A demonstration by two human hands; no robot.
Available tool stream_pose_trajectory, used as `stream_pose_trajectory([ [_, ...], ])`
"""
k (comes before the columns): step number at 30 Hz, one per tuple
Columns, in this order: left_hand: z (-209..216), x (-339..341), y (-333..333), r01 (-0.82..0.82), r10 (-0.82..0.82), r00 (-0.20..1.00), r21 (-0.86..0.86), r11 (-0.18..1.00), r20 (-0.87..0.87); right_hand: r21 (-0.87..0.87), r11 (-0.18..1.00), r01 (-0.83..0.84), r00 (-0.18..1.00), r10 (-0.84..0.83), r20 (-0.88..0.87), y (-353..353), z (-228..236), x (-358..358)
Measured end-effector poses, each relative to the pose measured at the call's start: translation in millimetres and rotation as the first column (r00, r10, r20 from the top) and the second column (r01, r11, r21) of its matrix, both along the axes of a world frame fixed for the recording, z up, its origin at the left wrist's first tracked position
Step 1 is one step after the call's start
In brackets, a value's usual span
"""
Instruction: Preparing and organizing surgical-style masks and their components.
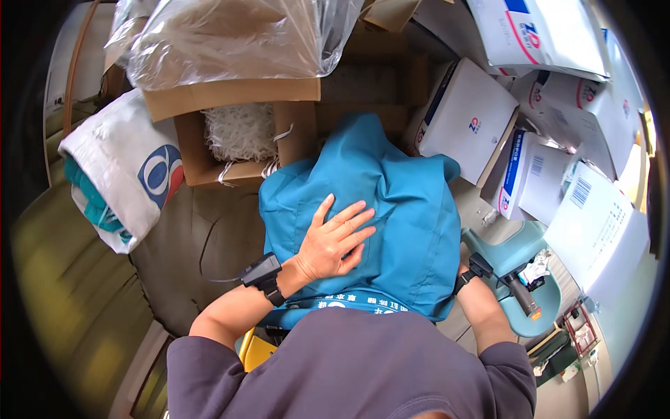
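A blue apron [412, 230] with white lettering along its near edge is spread over my lap, creased and bulging at its far end. My left hand [335, 241] lies on the middle of it, fingers spread and holding nothing. At the apron's right edge, my right hand [463, 269] goes behind the fabric. Its fingers are hidden, so what it touches does not show. Each wrist wears a black strap with a small device [262, 271].
Ahead stands an open cardboard box [195, 143] of white shredded filler, under clear plastic [237, 42]. A white bag [115, 153] with teal cloth lies left. White cartons [467, 119] pile up at right, above a pale teal stool [509, 248] holding a dark-handled tool [522, 297].
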State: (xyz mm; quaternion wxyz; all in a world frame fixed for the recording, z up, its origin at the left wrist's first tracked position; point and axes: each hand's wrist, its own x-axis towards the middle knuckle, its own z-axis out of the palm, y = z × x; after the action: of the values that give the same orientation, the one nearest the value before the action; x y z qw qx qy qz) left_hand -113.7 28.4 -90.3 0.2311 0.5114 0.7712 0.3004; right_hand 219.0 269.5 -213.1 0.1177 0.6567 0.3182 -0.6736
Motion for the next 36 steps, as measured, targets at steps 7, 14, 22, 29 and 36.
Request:
stream_pose_trajectory([
  [7, 12.0, -28.8, 12.5, 0.052, -0.034, 0.991, -0.133, 0.99, 0.133, -0.091, 0.99, 0.104, 0.99, -0.094, 0.107, -22.2, 17.4, -6.5],
  [14, 26.7, -38.8, 28.3, 0.059, -0.007, 0.966, -0.191, 0.98, 0.26, -0.279, 0.938, 0.205, 0.975, -0.17, 0.143, -110.8, 33.6, -40.9],
  [22, -0.2, -37.7, 33.2, 0.083, -0.075, 0.986, -0.047, 0.995, 0.148, -0.23, 0.961, 0.153, 0.987, -0.16, -0.014, -94.1, -24.0, -68.7],
  [29, -4.6, -4.4, 13.7, -0.147, 0.142, 0.989, 0.183, 0.972, 0.038, -0.066, 0.992, 0.106, 0.99, -0.111, -0.084, -73.0, -15.1, -23.6],
  [36, -58.0, 10.8, -101.0, -0.681, 0.708, 0.676, -0.538, 0.496, -0.204, 0.084, 0.993, 0.082, 0.991, -0.072, -0.116, -59.5, 14.9, 21.8],
])
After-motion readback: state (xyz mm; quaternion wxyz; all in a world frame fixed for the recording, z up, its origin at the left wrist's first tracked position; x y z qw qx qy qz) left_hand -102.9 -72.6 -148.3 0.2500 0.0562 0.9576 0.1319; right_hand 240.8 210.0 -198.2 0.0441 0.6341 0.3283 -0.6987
